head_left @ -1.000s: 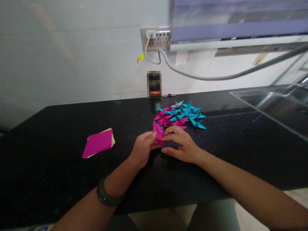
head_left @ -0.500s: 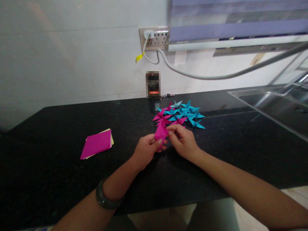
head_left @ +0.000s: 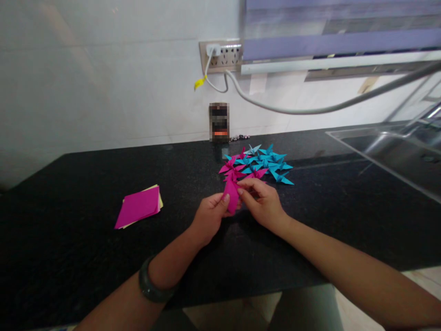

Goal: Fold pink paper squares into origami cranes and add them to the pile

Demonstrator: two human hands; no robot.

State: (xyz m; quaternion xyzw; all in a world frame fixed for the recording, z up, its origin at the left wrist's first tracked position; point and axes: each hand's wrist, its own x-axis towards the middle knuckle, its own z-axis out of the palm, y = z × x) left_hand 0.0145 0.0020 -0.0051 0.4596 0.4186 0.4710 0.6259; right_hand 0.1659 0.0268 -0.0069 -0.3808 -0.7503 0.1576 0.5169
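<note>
The magenta paper (head_left: 232,196) (folded narrow, smooth-faced) is pinched by the left grip (head_left: 208,218) and right grip (head_left: 264,203)

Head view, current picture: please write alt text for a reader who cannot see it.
A person's left hand and right hand hold a folded pink paper over a black countertop. Beyond them lie pink and blue folded paper birds; a stack of paper sheets, pink on top, lies to the left.

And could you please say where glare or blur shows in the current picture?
In the head view, pale glare marks the sink, the blind looks smeared, creases in the pink paper are indistinct, and one upright object is pixelated.
</note>
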